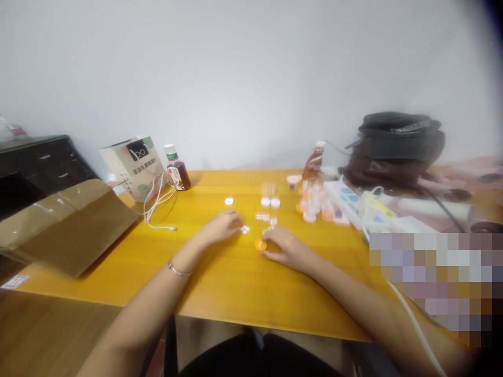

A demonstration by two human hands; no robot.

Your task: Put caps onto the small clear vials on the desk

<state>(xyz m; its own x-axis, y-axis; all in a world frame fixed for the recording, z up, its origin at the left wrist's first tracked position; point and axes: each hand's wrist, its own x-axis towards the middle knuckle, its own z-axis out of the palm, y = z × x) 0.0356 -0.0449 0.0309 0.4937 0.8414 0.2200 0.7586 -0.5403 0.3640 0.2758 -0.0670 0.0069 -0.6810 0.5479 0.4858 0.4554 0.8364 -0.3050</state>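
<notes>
Both my hands rest on the yellow table (220, 277). My left hand (222, 226) lies with its fingers curled toward a tiny white piece (245, 229) at its fingertips; I cannot make out whether it grips it. My right hand (285, 246) lies palm down with fingers bent, touching a small orange cap (260, 244) at its left edge. A thin bracelet (177, 270) circles my left wrist. Small white pieces (262, 217) lie just beyond the hands.
A cardboard box flap (66, 225) covers the table's left end, beside a printed paper bag (135, 166), a white cable (157, 207) and a brown bottle (177, 168). Small clear vials (314, 205), a second bottle (313, 162), white boxes (361, 207) and a dark cap (401, 137) crowd the right.
</notes>
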